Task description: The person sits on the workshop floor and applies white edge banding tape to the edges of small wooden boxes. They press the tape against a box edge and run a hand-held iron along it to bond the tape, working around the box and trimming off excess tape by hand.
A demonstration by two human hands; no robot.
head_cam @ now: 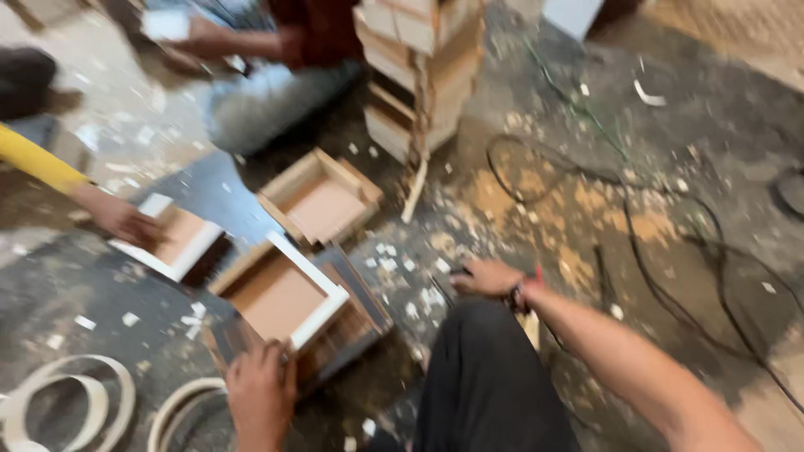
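— Where were the hands?
— The left hand (260,389), at seven o'clock, gripped the near corner of a shallow wooden box (289,301) with a white-edged frame; the box lay on the dusty floor (737,142) just ahead of it. The right hand (486,278), toward five o'clock, curled loosely around something small; motion blur hid whether it pinched anything.
— And around them?
— A second open box (318,197) sat at twelve o'clock from the first, a stack of boxes (423,71) beyond it. At nine o'clock, a co-worker's hand (121,218) in a yellow sleeve rested on a third box (176,238). Black cable (670,243) looped at three o'clock; white rings (71,402) lay at eight.
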